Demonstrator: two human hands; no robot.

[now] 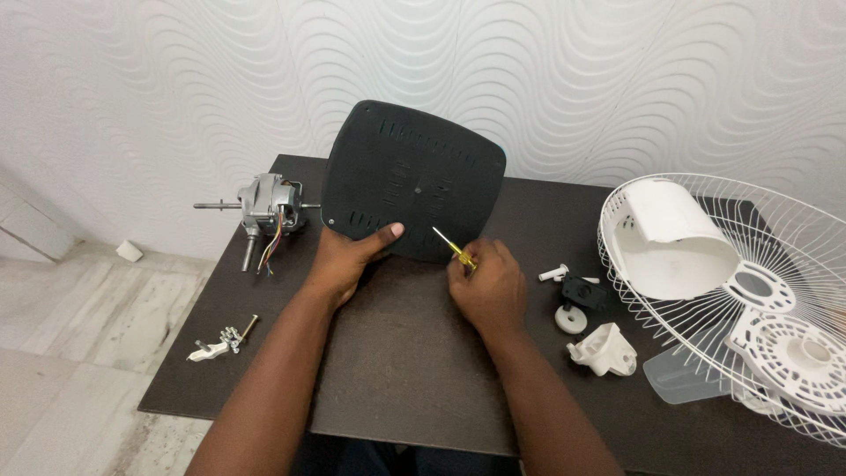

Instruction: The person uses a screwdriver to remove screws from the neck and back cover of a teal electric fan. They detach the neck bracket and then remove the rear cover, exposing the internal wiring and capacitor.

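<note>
My left hand [345, 257] grips the lower edge of a dark rounded-square fan base plate [414, 176], holding it tilted upright on the dark table [401, 370], thumb on its slotted face. My right hand [486, 286] is closed around a small yellow-handled screwdriver [453, 249]. Its metal tip points up-left at the plate's lower part.
A fan motor [267, 210] with coloured wires lies at the far left. Small metal parts and a screw [222, 342] sit near the left front edge. White and black plastic pieces [586, 310], a white motor housing [674, 238] and white wire fan grilles [775, 291] fill the right side.
</note>
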